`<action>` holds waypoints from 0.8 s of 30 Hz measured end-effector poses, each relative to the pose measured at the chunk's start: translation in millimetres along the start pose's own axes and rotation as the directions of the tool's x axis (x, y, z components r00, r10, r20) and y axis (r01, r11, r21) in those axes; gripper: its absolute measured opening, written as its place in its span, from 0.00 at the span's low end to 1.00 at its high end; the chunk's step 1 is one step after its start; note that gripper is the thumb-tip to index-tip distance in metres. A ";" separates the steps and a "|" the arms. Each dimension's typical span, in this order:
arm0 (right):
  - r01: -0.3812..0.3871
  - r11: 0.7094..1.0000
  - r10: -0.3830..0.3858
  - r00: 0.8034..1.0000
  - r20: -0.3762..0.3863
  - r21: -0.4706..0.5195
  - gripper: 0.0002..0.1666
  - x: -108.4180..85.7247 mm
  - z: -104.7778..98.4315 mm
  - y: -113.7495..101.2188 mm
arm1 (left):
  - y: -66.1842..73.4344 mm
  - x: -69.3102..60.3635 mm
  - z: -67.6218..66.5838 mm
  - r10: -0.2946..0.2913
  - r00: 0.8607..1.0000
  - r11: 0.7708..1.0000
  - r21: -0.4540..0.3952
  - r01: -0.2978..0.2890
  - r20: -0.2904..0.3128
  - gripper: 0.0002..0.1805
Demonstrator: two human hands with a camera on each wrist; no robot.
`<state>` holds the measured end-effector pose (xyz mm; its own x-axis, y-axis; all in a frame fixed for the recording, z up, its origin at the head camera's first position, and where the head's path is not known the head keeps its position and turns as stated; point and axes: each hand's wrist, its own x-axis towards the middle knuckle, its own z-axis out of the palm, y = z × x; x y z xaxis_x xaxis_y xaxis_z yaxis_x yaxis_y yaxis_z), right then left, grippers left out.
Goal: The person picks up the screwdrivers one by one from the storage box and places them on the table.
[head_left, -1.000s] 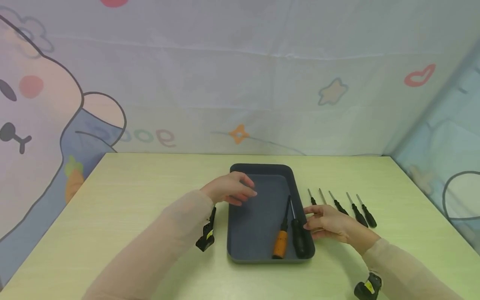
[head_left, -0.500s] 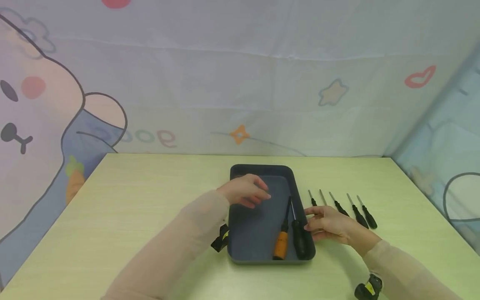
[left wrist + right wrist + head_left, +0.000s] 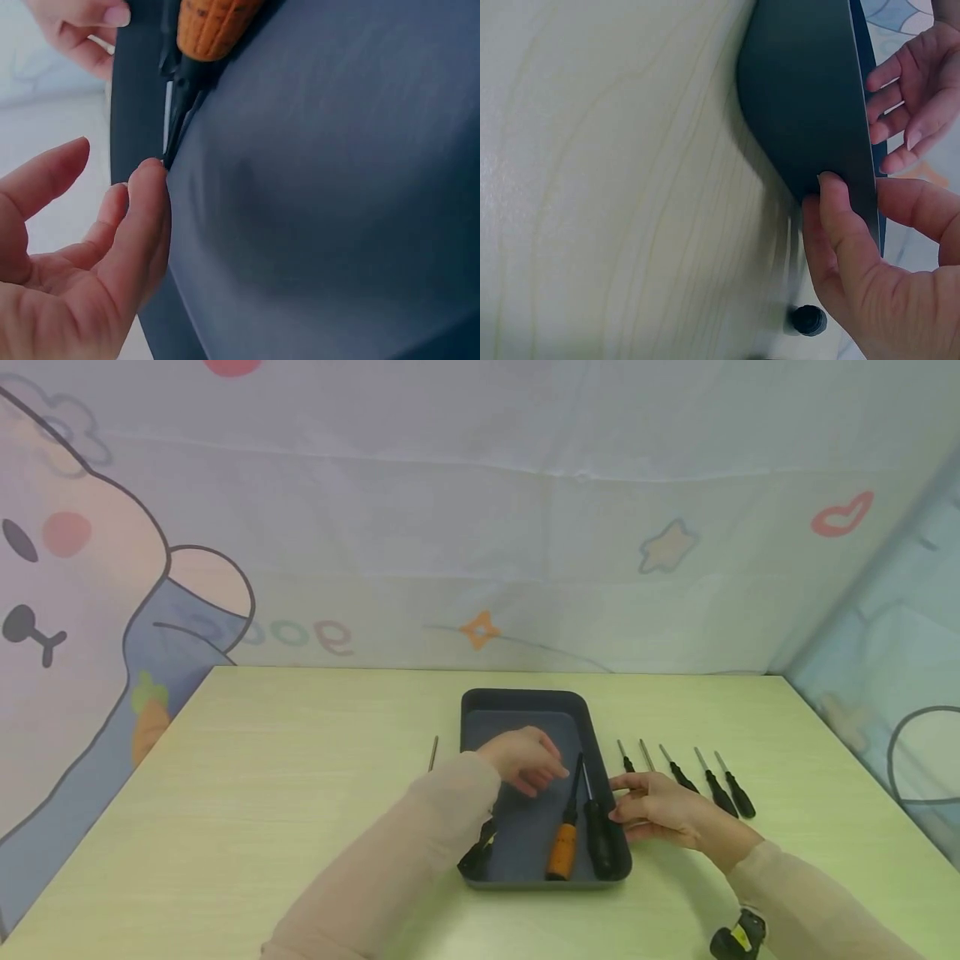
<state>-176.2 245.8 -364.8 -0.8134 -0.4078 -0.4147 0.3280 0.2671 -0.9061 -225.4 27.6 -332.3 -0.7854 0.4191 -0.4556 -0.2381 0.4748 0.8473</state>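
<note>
A dark grey tray (image 3: 517,852) lies on the table with two screwdrivers along its right side. One has an orange handle (image 3: 562,852); the other is a thicker black-handled screwdriver (image 3: 598,843). My left hand (image 3: 528,762) is over the tray, its fingers bent loosely with nothing between them. In the left wrist view, the left fingertips (image 3: 150,171) appear close to the orange screwdriver's tip; whether they touch it I cannot tell. On the right, my right hand (image 3: 660,810) pinches the tray rim, fingers (image 3: 838,217) against the outer wall and thumb at the inner side.
Several small black-handled screwdrivers (image 3: 717,793) lie in a row right of the tray, some partly behind the right hand. Left of the tray, a thin metal shaft (image 3: 433,752) shows beyond the left sleeve. A printed cloth (image 3: 450,527) hangs behind the table.
My left hand has moved rightward and slightly nearer across the tray, toward the two screwdrivers. The thin shaft at the left has come into sight. My right hand stays at the rim.
</note>
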 end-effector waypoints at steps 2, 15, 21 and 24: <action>0.000 1.000 0.000 1.000 0.000 -0.001 0.42 -0.2 -0.2 0.0 | -0.1 2.8 3.9 -0.021 1.000 1.000 0.011 0.021 0.004 0.12; 0.011 1.000 -0.011 1.000 0.023 0.020 0.41 0.4 -0.6 0.0 | -4.8 14.5 23.6 -0.091 0.995 0.996 0.014 0.091 0.039 0.11; 0.011 1.000 -0.011 1.000 0.020 0.013 0.42 -0.3 -0.9 -0.1 | -4.4 16.1 33.1 -0.099 0.995 0.983 0.156 0.098 0.000 0.07; 0.010 1.000 -0.011 1.000 0.019 0.014 0.42 -0.6 -1.3 0.0 | -3.9 15.3 35.7 -0.077 0.997 0.962 0.261 0.079 -0.018 0.08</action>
<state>-176.4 247.2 -364.5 -0.8074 -0.4274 -0.4067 0.3262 0.2511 -0.9114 -216.1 59.8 -352.4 -0.7749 0.3675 -0.5143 -0.1420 0.6916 0.7082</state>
